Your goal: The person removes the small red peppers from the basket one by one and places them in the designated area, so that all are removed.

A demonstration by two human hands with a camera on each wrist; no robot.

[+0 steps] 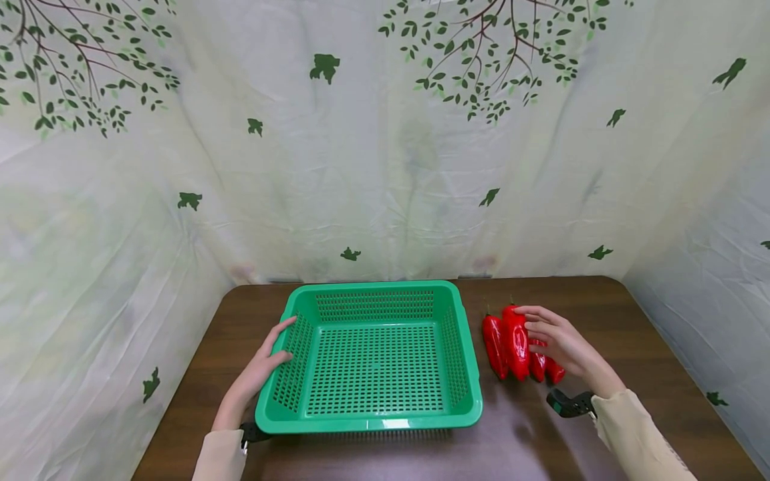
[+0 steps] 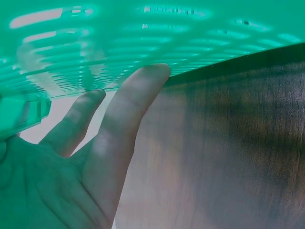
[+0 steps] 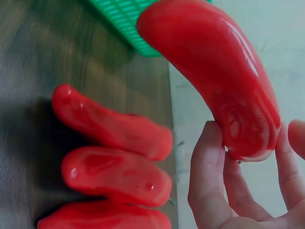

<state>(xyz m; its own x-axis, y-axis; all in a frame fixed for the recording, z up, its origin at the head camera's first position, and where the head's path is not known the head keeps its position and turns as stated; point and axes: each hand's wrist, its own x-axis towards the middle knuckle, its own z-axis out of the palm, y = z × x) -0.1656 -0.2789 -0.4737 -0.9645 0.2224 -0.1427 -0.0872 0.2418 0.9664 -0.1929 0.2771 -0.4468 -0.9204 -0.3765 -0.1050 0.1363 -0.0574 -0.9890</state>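
Observation:
A green plastic basket (image 1: 375, 422) with slotted walls and floor is in front of me in the head view. My left hand (image 1: 260, 371) grips its left rim, thumb over the edge. In the left wrist view, fingers (image 2: 119, 119) of that hand lie against the slotted underside. My right hand (image 1: 562, 344) holds a glossy red pepper (image 3: 224, 81) by its stem end, raised off the table. Beside it several more red peppers (image 1: 494, 347) lie in a row on the table. Part of the row is hidden behind the held pepper and hand.
The dark wooden table (image 1: 415, 461) extends around the basket and peppers. Behind it and at both sides hangs a pale fabric curtain (image 1: 397, 167) with leaf patterns. A black device (image 1: 568, 404) is strapped at the right wrist.

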